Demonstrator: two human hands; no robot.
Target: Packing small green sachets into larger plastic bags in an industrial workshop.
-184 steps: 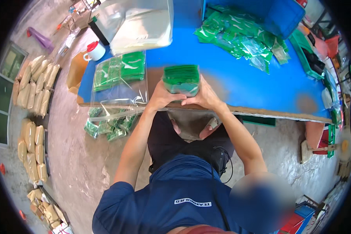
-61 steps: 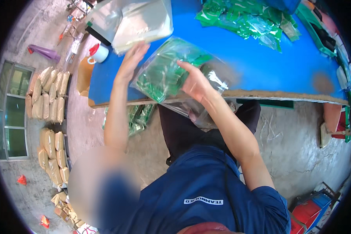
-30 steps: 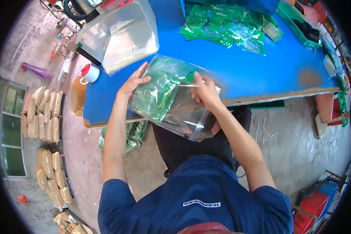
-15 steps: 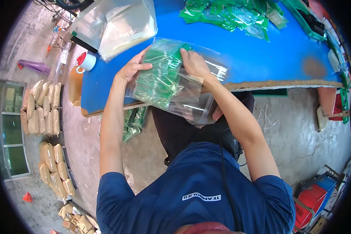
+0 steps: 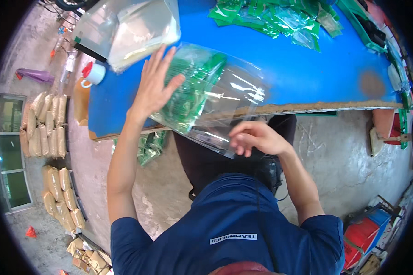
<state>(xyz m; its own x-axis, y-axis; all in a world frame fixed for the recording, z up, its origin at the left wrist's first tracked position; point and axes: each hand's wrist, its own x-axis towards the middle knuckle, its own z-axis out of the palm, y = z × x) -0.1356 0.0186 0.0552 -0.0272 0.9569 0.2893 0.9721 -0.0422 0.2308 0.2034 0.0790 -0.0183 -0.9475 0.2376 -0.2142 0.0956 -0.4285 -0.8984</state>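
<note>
A blue table (image 5: pixel 307 78) is stretching across the far side. A clear bag of green packets (image 5: pixel 202 96) is overhanging its near edge. The left hand (image 5: pixel 153 87) is pressing the bag's left side, fingers spread flat; the right hand (image 5: pixel 254 137) is pinching its near corner.

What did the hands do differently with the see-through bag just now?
The left hand let go and now lies flat on the clear bag of green packets. The right hand slid down to pinch the bag's open end. The blue table and the loose green packets stayed put.
</note>
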